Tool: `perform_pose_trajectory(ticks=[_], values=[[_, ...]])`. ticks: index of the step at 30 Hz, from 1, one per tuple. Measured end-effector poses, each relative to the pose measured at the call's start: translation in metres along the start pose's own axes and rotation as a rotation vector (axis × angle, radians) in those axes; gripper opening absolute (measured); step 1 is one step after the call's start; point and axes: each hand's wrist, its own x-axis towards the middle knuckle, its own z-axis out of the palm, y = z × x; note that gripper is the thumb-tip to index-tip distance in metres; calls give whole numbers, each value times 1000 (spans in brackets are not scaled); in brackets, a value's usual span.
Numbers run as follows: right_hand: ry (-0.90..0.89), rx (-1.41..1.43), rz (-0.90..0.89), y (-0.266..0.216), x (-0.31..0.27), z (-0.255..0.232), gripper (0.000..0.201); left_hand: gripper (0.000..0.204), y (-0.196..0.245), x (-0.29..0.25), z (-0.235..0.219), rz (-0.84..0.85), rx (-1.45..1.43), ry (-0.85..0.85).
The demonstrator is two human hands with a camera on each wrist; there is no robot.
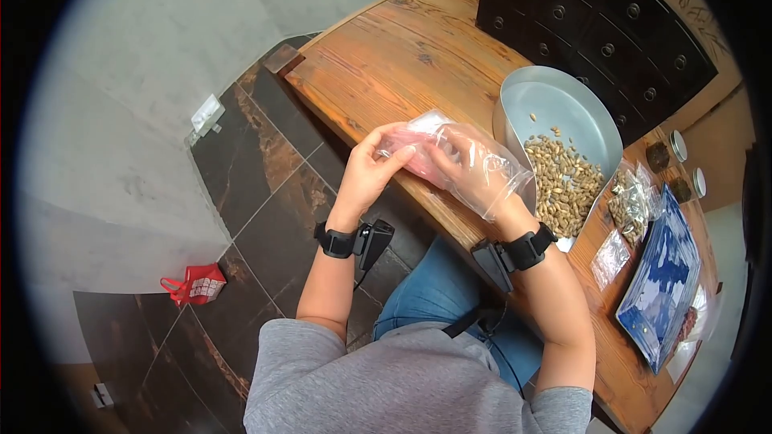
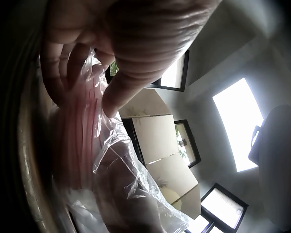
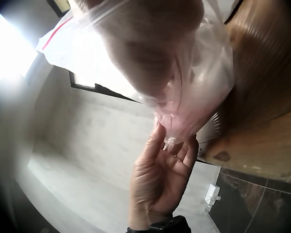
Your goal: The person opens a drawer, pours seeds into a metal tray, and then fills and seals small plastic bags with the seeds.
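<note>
A clear plastic bag [image 1: 497, 210] covers my right hand [image 1: 476, 169], which reaches inside it above the table's front edge. Within the bag lies a bundle of small zip bags [image 1: 422, 164], pinkish from their red seal strips; those strips run side by side in the left wrist view [image 2: 80, 131]. The left hand [image 1: 368, 170] pinches the bundle's far end through the outer plastic, thumb on the near side and fingers behind. My right thumb and fingers grip the other end of the bundle. In the right wrist view the plastic blurs the right hand's fingers.
A metal scoop-shaped pan [image 1: 521, 84] of striped seeds or nuts [image 1: 563, 185] stands to the right of the hands. Beyond it are a blue-and-white plate [image 1: 663, 281], small filled bags [image 1: 631, 209] and open jars [image 1: 658, 157]. A dark drawer cabinet [image 1: 595, 24] stands at the back.
</note>
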Motion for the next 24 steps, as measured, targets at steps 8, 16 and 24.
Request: perform_pose_trajectory(ticks=[8,16,24], values=[[-51,-43,34,-1,-4,-7,27,35,5,2,7,-43,138,-16],[-26,-176,-41,-2,-13,-15,20,26,-7,18,3,-74,147,74],[123,19,28,-19,-37,-49,12,24,-21,38,-26,-5,235,261]])
